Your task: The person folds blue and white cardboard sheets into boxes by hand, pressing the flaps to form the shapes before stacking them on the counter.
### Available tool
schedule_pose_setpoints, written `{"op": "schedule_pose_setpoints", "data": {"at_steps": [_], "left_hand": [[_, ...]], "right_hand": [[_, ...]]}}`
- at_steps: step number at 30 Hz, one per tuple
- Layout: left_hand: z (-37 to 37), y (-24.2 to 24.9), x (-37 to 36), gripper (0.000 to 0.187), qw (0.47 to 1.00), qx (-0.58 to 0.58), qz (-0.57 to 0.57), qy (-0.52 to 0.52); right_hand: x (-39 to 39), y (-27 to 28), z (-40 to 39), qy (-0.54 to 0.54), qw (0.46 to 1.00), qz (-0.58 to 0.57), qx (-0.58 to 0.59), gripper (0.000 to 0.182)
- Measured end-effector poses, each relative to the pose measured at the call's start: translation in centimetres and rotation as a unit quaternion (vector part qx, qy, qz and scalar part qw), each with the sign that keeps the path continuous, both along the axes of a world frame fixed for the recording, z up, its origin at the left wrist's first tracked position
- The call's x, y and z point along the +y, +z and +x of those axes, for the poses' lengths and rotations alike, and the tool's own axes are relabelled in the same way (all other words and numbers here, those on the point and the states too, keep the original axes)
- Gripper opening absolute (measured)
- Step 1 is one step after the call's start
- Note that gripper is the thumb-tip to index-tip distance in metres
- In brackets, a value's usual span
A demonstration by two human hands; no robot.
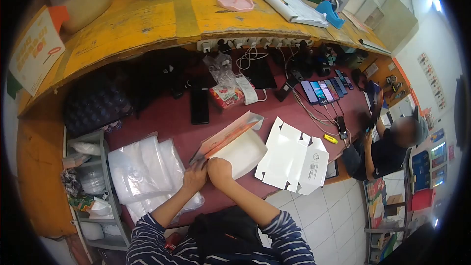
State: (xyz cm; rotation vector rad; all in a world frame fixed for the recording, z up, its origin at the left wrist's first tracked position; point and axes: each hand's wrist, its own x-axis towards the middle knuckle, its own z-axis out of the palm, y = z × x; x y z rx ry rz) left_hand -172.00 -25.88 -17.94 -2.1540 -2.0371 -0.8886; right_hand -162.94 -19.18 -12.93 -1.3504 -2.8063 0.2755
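A cardboard box [240, 154], white inside with an orange-red printed panel standing up, lies partly folded on the desk before me. At its near left corner my left hand [196, 175] grips the edge with bent fingers. Close beside it, my right hand [220, 171] is closed on the same corner; its fingertips are hidden. To the right lies a flat white die-cut box blank [294, 157] with small dark print. A stack of clear plastic bags [142, 172] rests left of my hands, partly under my left forearm.
Several phones [324, 91] with charging cables lie at the right back, near a yellow highlighter [330, 139]. A black phone [199, 107] and a red tissue pack [227, 97] are behind the box. Grey drawers [100, 186] stand left. Another person [387, 149] sits at right.
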Motion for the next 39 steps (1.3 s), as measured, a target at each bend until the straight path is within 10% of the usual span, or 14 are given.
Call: {"op": "schedule_pose_setpoints", "data": {"at_steps": [5, 11, 14, 18, 26, 31, 39], "left_hand": [[1.1, 0.0, -0.1, 0.037, 0.994, -0.091, -0.013, 0.061], [2.7, 1.5, 0.3, 0.055, 0.988, -0.058, 0.108, -0.090], [3.1, -0.4, 0.7, 0.061, 0.993, -0.030, 0.026, -0.107], [2.8, -1.2, 0.5, 0.058, 0.989, 0.029, 0.087, -0.119], [7.3, 3.1, 1.2, 0.043, 0.984, 0.063, 0.160, -0.041], [19.3, 2.2, 7.3, 0.056, 0.920, -0.043, -0.102, -0.376], [23.1, -4.6, 12.1, 0.076, 0.906, 0.056, -0.206, -0.365]], "right_hand": [[3.1, 0.6, 2.7, -0.035, 0.986, -0.163, 0.028, 0.024], [8.0, 2.1, 8.6, -0.244, 0.941, 0.203, 0.113, 0.041], [9.2, 0.4, 9.9, -0.222, 0.958, -0.077, 0.162, 0.056], [9.1, -1.4, 12.2, -0.190, 0.930, -0.069, 0.307, 0.056], [-1.0, -6.6, 23.0, -0.449, 0.738, 0.026, 0.503, 0.032], [-8.3, -9.4, 24.6, -0.527, 0.660, -0.012, 0.535, 0.027], [-14.8, -11.5, 28.2, -0.522, 0.546, -0.245, 0.609, 0.031]]}}
